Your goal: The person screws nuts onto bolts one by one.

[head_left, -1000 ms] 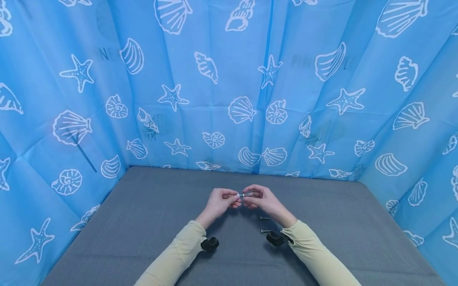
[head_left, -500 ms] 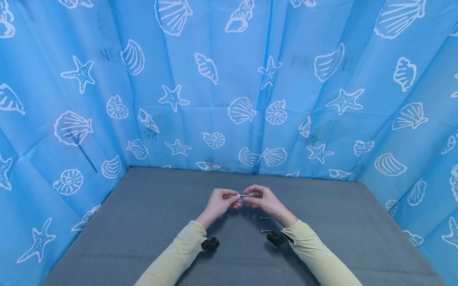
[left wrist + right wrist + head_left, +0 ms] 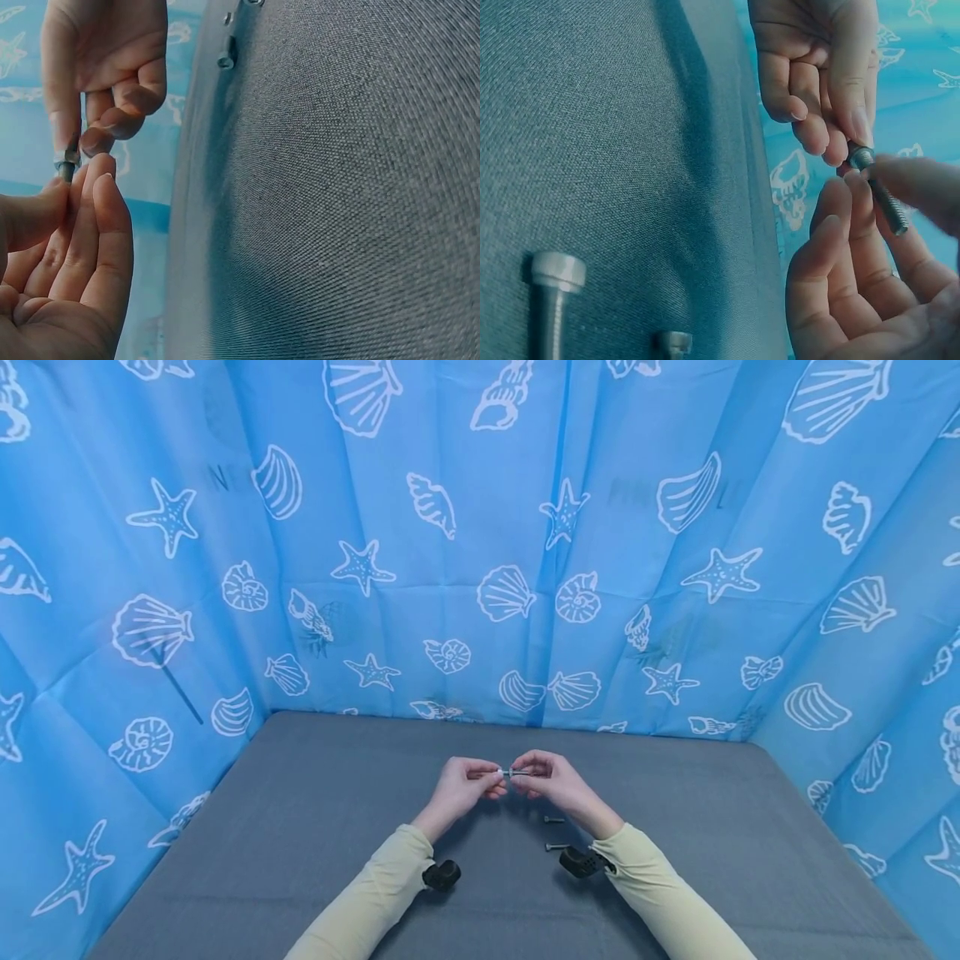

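Note:
Both hands meet over the middle of the table around one metal bolt (image 3: 891, 204). My left hand (image 3: 463, 785) pinches it by its head between thumb and index finger. From the other side my right hand (image 3: 546, 781) pinches a small hex nut (image 3: 67, 157) on the bolt's shank with thumb and index finger. The threaded end points into the right palm, past the fingertips. The other fingers of both hands are loosely bent and hold nothing. Closest to the right wrist, two more bolts lie on the cloth, a nearer bolt (image 3: 557, 846) and a farther bolt (image 3: 553, 820).
A grey cloth-covered table (image 3: 337, 835) lies under the hands. A blue curtain (image 3: 450, 568) with white shell and starfish prints hangs along its back and sides. Black wrist cameras sit under both cuffs, the right wrist camera (image 3: 579, 862) close beside the nearer loose bolt.
Both hands stay in the same place around the bolt. The right thumb and index finger have shifted very slightly at the nut. The loose bolts have not moved.

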A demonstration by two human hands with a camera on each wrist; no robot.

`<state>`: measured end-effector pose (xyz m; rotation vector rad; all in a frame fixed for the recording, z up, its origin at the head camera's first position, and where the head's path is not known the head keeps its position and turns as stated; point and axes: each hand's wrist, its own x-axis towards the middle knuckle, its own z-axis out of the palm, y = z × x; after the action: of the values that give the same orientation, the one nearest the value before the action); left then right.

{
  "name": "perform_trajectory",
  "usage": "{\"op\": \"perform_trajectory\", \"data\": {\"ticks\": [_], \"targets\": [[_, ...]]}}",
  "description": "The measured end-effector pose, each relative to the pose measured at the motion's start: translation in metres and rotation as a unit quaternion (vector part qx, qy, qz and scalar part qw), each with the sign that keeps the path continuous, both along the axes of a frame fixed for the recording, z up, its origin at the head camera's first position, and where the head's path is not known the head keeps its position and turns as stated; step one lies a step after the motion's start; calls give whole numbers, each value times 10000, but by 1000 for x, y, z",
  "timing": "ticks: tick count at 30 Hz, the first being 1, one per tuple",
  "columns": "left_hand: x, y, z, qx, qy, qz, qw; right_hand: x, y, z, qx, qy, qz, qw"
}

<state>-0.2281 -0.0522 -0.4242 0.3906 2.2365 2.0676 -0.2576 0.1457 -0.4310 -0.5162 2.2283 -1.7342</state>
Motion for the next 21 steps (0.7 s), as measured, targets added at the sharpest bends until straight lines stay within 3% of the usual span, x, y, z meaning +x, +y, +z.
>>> {"op": "perform_trajectory", "data": {"ticks": [6,14,21], "targets": [[-1,-1,-2,29,-100,-15,9999,0,-2,-3,318,113,-26,9994],[-19,-3,-27,112,-270,40,9996,2,-3,-2,111,75,-12,9999],[-21,-2,-29,-31,-257,49,9997,1,-2,-1,257,7,-68,9996]]}}
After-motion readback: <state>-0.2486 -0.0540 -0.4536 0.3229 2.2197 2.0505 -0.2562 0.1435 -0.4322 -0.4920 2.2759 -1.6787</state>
